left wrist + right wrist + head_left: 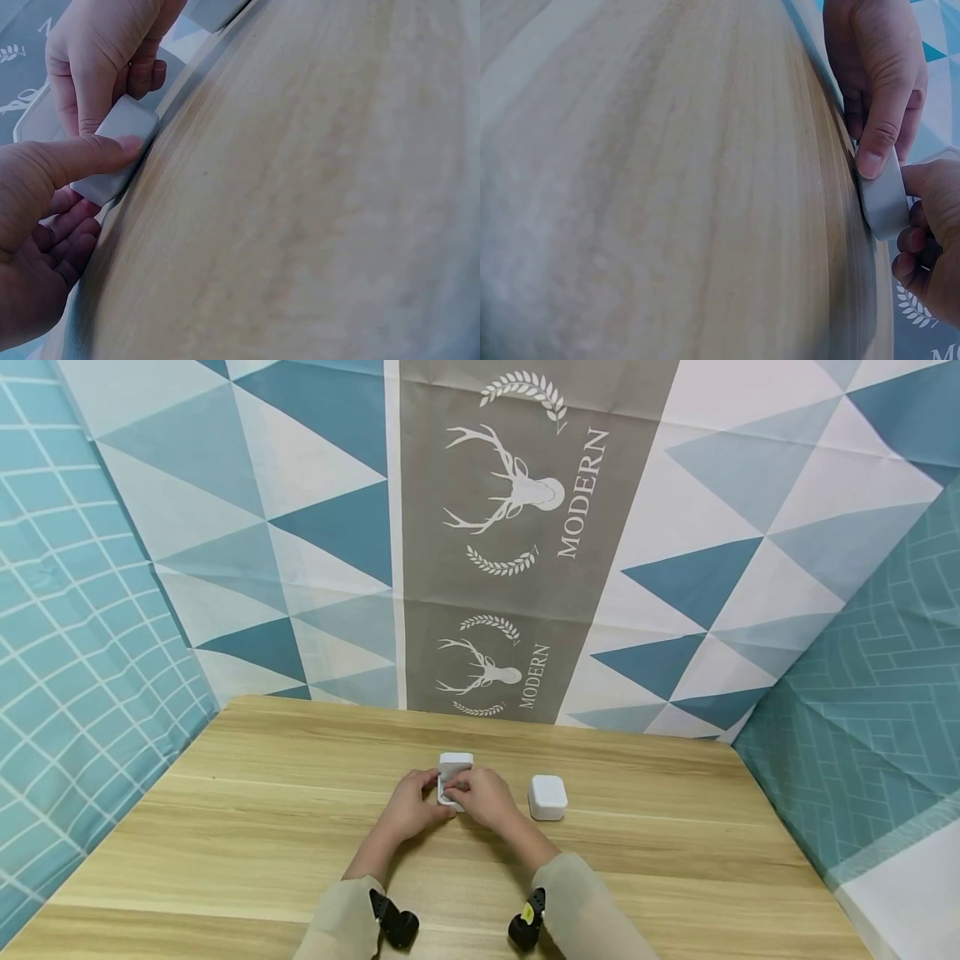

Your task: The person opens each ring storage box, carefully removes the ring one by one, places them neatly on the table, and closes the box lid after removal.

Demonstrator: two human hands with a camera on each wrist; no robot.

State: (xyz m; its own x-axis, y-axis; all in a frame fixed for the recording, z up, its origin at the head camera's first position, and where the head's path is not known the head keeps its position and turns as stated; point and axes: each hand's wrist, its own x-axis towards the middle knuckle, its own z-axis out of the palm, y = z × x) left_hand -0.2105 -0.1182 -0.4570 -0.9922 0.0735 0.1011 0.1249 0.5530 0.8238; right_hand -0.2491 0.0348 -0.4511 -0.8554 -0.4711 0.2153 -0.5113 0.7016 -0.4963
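Note:
A small white hinged case (455, 763) stands on the wooden table with its lid raised, in the middle of the head view. My left hand (411, 807) grips the case from its left side. In the left wrist view the thumb lies along the white front wall (124, 120), with other fingers around the side. My right hand (486, 796) is at the case's opening from the right, its thumb and fingertips bent together over the inside. Whether these fingertips pinch something small is hidden. The raised lid (39, 124) shows behind the hands.
A white rounded box (548, 797) sits on the table (660, 860) just right of my right hand. Patterned cloth (495, 535) hangs at the table's back edge, with more cloth along the left and right sides.

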